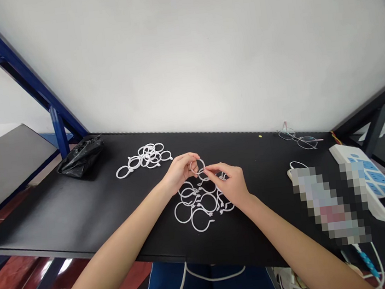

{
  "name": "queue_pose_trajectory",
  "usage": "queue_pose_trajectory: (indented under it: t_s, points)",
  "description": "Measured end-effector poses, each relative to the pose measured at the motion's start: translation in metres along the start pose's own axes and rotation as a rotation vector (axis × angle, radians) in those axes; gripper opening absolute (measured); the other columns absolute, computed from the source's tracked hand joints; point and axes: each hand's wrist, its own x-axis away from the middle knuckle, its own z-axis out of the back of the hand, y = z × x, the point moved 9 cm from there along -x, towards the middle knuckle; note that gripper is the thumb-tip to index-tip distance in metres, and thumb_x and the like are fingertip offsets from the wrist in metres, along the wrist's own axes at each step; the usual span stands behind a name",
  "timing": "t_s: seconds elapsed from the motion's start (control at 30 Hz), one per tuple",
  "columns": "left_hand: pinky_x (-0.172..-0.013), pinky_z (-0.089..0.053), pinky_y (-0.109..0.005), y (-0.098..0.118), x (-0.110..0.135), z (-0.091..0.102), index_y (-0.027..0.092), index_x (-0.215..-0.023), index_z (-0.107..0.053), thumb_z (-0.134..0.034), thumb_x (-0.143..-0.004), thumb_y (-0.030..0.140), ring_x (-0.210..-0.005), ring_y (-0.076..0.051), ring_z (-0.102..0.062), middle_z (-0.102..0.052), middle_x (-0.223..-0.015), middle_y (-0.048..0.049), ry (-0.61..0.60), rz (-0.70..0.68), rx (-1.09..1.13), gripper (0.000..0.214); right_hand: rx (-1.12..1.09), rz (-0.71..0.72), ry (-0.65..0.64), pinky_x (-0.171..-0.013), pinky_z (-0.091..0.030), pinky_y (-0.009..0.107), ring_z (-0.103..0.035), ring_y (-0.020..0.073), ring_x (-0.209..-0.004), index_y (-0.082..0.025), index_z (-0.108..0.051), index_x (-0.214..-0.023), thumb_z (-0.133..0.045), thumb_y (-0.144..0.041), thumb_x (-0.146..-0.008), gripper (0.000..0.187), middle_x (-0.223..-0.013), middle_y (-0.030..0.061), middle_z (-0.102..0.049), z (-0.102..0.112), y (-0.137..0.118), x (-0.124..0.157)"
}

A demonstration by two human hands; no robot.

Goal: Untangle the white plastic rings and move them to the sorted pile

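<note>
My left hand (180, 170) pinches a white plastic ring (199, 164) just above a black table (81, 208). My right hand (231, 185) pinches a second white ring (203, 176) that hangs against the first one. Directly under both hands lies a heap of several white rings (199, 205). A second heap of white rings (144, 158) lies farther back on the left, away from both hands.
A crumpled black plastic bag (81, 158) sits at the back left. Wire-framed glasses (298, 138) lie at the back right. A white and blue power strip (374, 184) is at the right edge, beside a blurred-out object. A blue metal frame (24, 75) rises on the left.
</note>
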Motion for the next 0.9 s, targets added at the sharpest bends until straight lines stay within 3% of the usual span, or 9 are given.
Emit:
queue_pose_trajectory:
  t_s: [0.4, 0.73, 0.9]
  points:
    - [-0.052, -0.047, -0.021, 0.003, 0.002, 0.003, 0.014, -0.078, -0.066, -0.060, -0.077, 0.026, -0.059, -0.011, -0.052, -0.047, -0.061, 0.0018, 0.052, -0.002, -0.103, 0.014, -0.005, 0.032, -0.003, -0.062, -0.054, 0.026, -0.067, 0.0142, -0.064, -0.022, -0.072, -0.086, -0.062, -0.021, -0.088, 0.010, -0.077, 0.0015, -0.072, 0.000, -0.005, 0.001]
    - [-0.050, -0.047, -0.020, 0.007, 0.006, -0.012, 0.015, -0.095, -0.067, -0.057, -0.084, 0.050, -0.061, -0.011, -0.053, -0.057, -0.073, -0.0023, 0.017, -0.108, -0.416, 0.038, 0.013, 0.014, 0.009, -0.060, -0.054, 0.026, -0.065, 0.0134, -0.060, -0.021, -0.071, -0.085, -0.058, -0.022, -0.089, 0.013, -0.077, 0.0016, -0.072, 0.003, -0.007, -0.001]
    - [-0.043, -0.038, -0.019, 0.010, 0.003, -0.007, 0.015, -0.092, -0.068, -0.053, -0.085, 0.057, -0.043, -0.007, -0.043, -0.048, -0.054, 0.0032, 0.037, -0.204, -0.559, 0.045, 0.023, 0.004, 0.004, -0.060, -0.055, 0.027, -0.065, 0.0143, -0.060, -0.022, -0.071, -0.086, -0.058, -0.024, -0.089, 0.014, -0.076, 0.0019, -0.072, 0.003, -0.008, 0.000]
